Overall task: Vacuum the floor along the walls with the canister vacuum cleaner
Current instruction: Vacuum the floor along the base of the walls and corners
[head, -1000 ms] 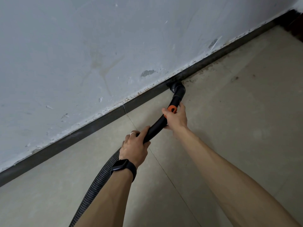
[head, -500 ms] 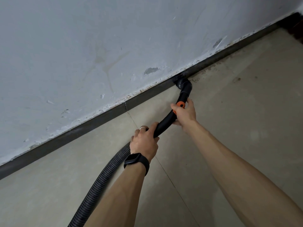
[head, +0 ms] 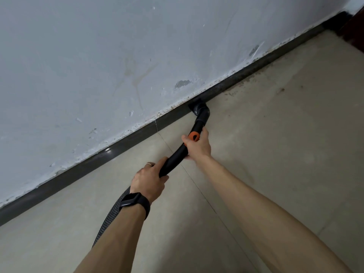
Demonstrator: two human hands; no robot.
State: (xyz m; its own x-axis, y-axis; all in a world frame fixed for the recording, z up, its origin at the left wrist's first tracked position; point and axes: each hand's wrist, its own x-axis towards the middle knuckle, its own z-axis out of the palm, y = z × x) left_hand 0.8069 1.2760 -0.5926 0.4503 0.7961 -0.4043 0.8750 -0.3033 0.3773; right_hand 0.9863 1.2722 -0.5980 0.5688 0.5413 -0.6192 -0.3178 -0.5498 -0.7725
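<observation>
Both bare hands are gripping the curved black plastic vacuum wand (head: 175, 158) out over the beige tiled floor (head: 275, 154). The left hand (head: 148, 181), nearer and wearing a black smartwatch (head: 134, 201) on the wrist and a thin silver ring (head: 148, 164), is clamping its fingers around the wand's near end, where the ribbed dark grey hose (head: 110, 215) is joining it and trailing off toward the near left. The right hand (head: 198, 145), farther out, is closing around the wand just beside its orange collar (head: 194, 136), thumb on the left side. Beyond that hand the wand is bending down to a black nozzle (head: 198, 108), which is pressing against the dark grey skirting strip (head: 98, 158) at the foot of the scuffed white painted wall (head: 118, 56). Brownish dust specks (head: 236, 91) are lying along the skirting to the far right of the nozzle.
</observation>
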